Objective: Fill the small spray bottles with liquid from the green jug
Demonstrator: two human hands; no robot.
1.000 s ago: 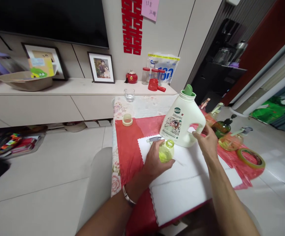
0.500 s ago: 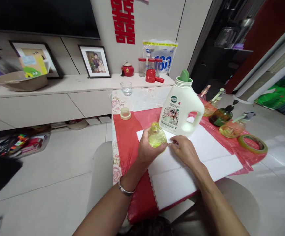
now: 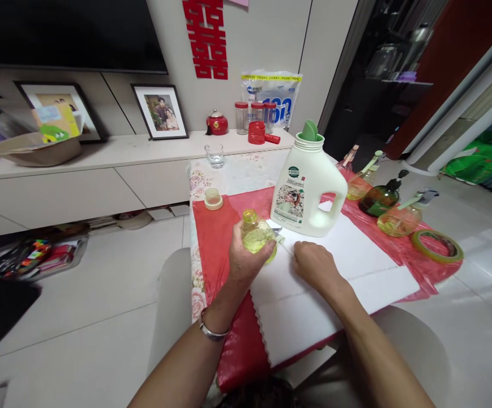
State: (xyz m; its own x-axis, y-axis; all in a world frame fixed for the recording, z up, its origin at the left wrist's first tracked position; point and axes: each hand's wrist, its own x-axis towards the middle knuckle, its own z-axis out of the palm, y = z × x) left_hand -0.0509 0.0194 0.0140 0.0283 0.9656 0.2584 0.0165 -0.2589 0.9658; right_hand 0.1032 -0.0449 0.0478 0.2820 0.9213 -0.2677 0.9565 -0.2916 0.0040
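My left hand (image 3: 248, 255) is wrapped round a small clear bottle (image 3: 257, 233) with yellow liquid in it; its neck is uncapped and leans slightly left. Just right of the bottle shows a pump head (image 3: 278, 235), pale with a grey nozzle. From it a thin tube (image 3: 288, 247) runs to my right hand (image 3: 313, 263), whose fingers are curled closed round the tube's end; the fingertips are hidden. Behind both hands stands a big pale green detergent jug (image 3: 307, 187) with a green spout and no cap. Its translucent cap (image 3: 213, 199) sits at the left.
A white foam sheet (image 3: 296, 317) lies on red plastic (image 3: 214, 243) over the table. Several pump bottles (image 3: 379, 201) and a roll of tape (image 3: 436, 247) are at the right. A glass cup (image 3: 215, 155) stands at the back, before a cabinet (image 3: 152, 150).
My left hand and the bottle have shifted left and tilted a little. The pump head has come into view between the hands, and my right hand's fingers have curled in.
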